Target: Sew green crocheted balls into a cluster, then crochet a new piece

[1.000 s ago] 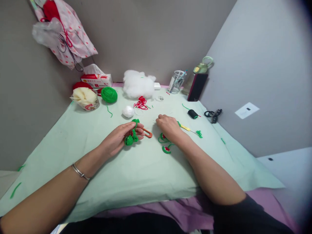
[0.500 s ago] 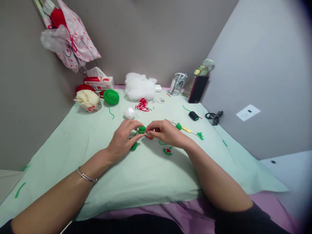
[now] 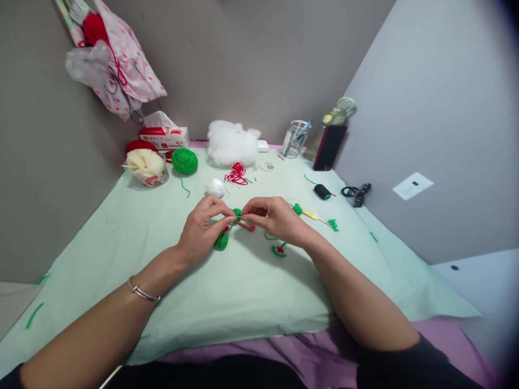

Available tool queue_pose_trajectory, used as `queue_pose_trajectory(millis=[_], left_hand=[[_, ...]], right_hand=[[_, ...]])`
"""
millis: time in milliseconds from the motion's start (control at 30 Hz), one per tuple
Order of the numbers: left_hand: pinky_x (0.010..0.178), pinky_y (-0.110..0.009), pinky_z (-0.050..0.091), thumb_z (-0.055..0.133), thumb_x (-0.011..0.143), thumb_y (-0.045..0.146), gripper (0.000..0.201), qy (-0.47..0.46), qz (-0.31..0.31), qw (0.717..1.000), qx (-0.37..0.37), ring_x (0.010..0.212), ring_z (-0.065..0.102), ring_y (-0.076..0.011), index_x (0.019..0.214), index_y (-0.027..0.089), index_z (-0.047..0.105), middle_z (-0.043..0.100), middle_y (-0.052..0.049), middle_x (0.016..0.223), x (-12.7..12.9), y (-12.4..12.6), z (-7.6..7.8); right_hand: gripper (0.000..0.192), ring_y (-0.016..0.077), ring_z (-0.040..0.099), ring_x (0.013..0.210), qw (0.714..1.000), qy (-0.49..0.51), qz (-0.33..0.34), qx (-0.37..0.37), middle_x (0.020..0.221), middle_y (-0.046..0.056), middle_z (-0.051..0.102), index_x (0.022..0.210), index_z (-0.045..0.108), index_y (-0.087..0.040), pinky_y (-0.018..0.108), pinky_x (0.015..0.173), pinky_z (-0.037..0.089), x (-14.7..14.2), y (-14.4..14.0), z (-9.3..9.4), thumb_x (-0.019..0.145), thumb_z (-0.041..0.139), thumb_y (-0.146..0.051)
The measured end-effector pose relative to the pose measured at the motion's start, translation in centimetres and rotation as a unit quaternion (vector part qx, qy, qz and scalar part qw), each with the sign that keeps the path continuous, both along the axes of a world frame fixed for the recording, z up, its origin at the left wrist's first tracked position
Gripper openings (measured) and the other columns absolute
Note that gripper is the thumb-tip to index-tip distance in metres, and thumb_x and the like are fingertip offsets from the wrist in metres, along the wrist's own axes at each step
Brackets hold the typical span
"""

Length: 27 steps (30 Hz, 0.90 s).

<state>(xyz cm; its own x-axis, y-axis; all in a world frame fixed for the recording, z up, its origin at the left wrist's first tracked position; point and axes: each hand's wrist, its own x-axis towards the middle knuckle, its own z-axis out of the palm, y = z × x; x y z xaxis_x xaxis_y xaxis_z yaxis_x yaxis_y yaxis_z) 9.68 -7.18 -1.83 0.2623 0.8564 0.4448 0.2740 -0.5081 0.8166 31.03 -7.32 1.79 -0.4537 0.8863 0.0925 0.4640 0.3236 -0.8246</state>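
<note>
My left hand (image 3: 200, 222) pinches a small green crocheted piece (image 3: 237, 212) at its fingertips. Opposite it, my right hand (image 3: 275, 219) has thumb and forefinger pressed together at the edge of that piece; a thin strand or needle runs between the two pinches, too fine to make out. Under the fingers lies an orange-red looped object (image 3: 246, 226), partly hidden. Just below my left fingertips rests a rounded green crocheted piece (image 3: 221, 241). A green-and-red crocheted piece (image 3: 279, 251) lies below my right hand. Beyond my right wrist is a yellow-handled crochet hook (image 3: 310, 215).
Behind my hands are a white ball (image 3: 215, 187), tangled red yarn (image 3: 237, 174), white stuffing (image 3: 233, 143) and a green yarn ball (image 3: 185, 161). A black thread spool (image 3: 322, 192), a phone (image 3: 330, 147) and a pen cup (image 3: 296, 139) stand right. A pale cloth (image 3: 227, 302) covers the table.
My left fingers have drawn closer together, and their tips now pinch lower on the green piece. More of the rounded green piece and the orange-red object shows. My right hand stays nearly in place.
</note>
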Motion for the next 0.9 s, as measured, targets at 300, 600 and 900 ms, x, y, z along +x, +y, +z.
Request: queue_pose_trajectory(millis=[300,600,900], left_hand=[[0.084,-0.033,0.046,0.078,0.083,0.035,0.013,-0.176,0.069,0.967,-0.169,0.085,0.059,-0.02,0.08,0.023,0.073,0.067,-0.001,0.084,-0.5,0.9,0.3],[0.089,-0.03,0.044,0.082,0.077,0.04,0.021,-0.255,0.03,0.923,-0.285,0.089,0.061,-0.017,0.08,0.021,0.074,0.069,-0.001,0.086,-0.9,1.5,0.3],[0.088,-0.03,0.045,0.087,0.071,0.04,0.025,-0.266,0.013,0.912,-0.313,0.085,0.06,-0.0158,0.081,0.02,0.075,0.069,-0.001,0.088,-0.6,1.2,0.6]], right_hand=[[0.015,0.012,0.053,0.061,0.981,0.102,-0.162,0.042,0.067,0.001,0.066,0.08,0.069,-0.017,0.025,0.057,0.042,1.5,1.2,1.1,0.083,0.068,-0.031],[0.02,0.01,0.043,0.053,0.98,0.038,-0.191,0.041,0.063,0.001,0.063,0.078,0.071,-0.016,0.026,0.051,0.031,4.5,2.3,1.6,0.083,0.066,-0.035],[0.023,0.0156,0.06,0.069,0.954,-0.293,-0.023,-0.053,0.088,0.003,0.073,0.096,0.077,-0.023,0.027,0.062,0.04,6.9,1.2,2.7,0.076,0.077,-0.034]])
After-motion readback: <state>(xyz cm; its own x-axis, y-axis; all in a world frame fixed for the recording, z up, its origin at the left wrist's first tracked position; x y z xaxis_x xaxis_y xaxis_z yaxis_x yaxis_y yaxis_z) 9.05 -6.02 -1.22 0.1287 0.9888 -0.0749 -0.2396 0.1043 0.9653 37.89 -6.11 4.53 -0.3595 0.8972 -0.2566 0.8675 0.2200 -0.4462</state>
